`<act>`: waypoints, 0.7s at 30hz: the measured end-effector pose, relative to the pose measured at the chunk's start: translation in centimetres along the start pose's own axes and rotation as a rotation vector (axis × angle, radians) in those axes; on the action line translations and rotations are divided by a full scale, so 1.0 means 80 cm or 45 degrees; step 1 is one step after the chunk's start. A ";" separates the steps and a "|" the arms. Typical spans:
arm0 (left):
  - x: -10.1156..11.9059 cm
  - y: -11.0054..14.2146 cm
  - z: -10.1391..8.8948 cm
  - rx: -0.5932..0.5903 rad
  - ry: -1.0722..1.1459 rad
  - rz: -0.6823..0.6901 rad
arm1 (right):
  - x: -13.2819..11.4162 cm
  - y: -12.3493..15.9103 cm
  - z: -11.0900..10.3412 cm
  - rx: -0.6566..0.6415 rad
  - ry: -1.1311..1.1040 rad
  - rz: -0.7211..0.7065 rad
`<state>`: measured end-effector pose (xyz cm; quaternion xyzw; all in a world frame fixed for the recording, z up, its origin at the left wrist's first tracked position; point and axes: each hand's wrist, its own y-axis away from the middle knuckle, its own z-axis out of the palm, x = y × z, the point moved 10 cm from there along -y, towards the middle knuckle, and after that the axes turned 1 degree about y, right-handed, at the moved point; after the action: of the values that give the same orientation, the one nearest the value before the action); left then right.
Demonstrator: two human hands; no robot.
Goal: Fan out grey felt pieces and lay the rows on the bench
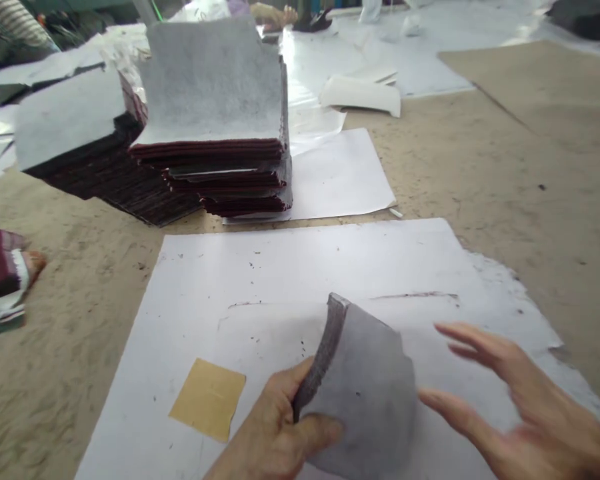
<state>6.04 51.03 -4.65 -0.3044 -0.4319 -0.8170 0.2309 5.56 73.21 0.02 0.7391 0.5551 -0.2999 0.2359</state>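
Observation:
My left hand grips a thick stack of grey cut sheets, thumb on the pale front face and fingers behind. The stack is bent into a curve and held tilted above a white paper sheet. Its dark layered edge faces left. Just right of the stack, my right hand is open, thumb and fingers apart, with nothing between them; whether the thumb tip touches the stack's edge I cannot tell. A small tan square of sandpaper-like material lies on the white sheet, left of my left hand.
Behind the white sheet stand tall stacks of dark red pieces with grey backing, and another stack leans to their left. A maroon block lies at the far left. A curved white piece rests farther back. Another person's hand shows at the top.

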 end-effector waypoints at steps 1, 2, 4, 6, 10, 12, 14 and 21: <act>0.007 0.001 0.007 -0.083 -0.095 -0.028 | -0.020 -0.020 0.007 -0.064 -0.007 -0.093; 0.013 0.002 0.014 -0.157 -0.195 -0.060 | -0.035 -0.037 0.025 -0.220 -0.073 -0.135; 0.023 0.002 0.021 -0.249 -0.398 -0.105 | -0.054 -0.054 0.066 -0.590 -0.292 -0.108; 0.032 0.000 0.018 -0.265 -0.552 -0.127 | -0.065 -0.052 0.094 -0.833 -0.430 -0.058; 0.036 -0.010 -0.006 -0.165 -0.640 -0.167 | -0.063 -0.035 0.107 -0.780 -0.616 0.049; 0.034 -0.015 -0.021 -0.075 -0.624 -0.166 | -0.053 -0.027 0.104 -0.636 -0.732 0.130; 0.029 -0.017 -0.036 0.038 -0.521 -0.166 | -0.041 -0.020 0.106 -0.542 -0.845 0.240; 0.002 -0.022 -0.050 0.256 0.225 0.021 | 0.022 -0.002 0.126 -0.300 -1.293 0.805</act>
<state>3.63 48.53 -7.30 -0.2101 -0.4869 -0.7914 0.3040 3.93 67.59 -8.40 0.6018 0.1563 -0.4668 0.6289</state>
